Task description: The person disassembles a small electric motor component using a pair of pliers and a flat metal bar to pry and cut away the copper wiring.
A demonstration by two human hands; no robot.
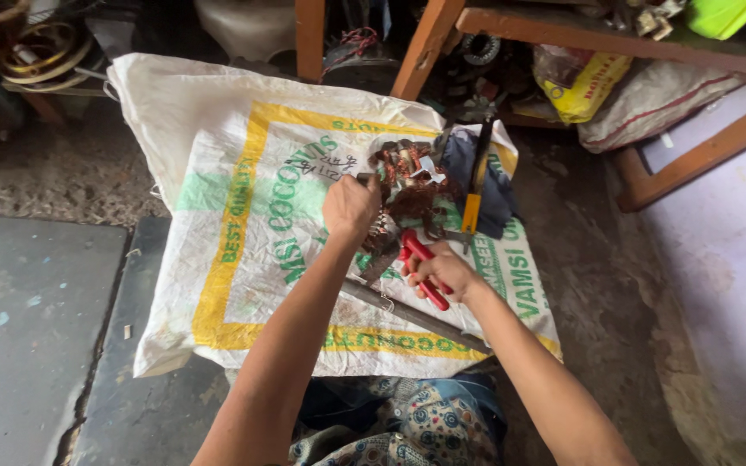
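A white woven sack point(218, 129) with yellow borders and green print lies spread flat on the floor in front of you, and everything you are handling sits on its far right part. Across its near edge lies a long dark metal bar point(416, 315), passing under both of your forearms. Beyond your hands, a dark blue cloth point(498, 185) lies bunched near the sack's far right corner, with a yellow-handled tool point(473, 203) resting on it. Just left of the cloth sits the tangle of copper wire windings point(407, 185). Your left hand point(349, 207) is closed in a fist on the windings' left edge, gripping them. Your right hand point(442, 267) is clamped around the red-handled pliers point(422, 266), held just below the windings, jaws pointing toward them.
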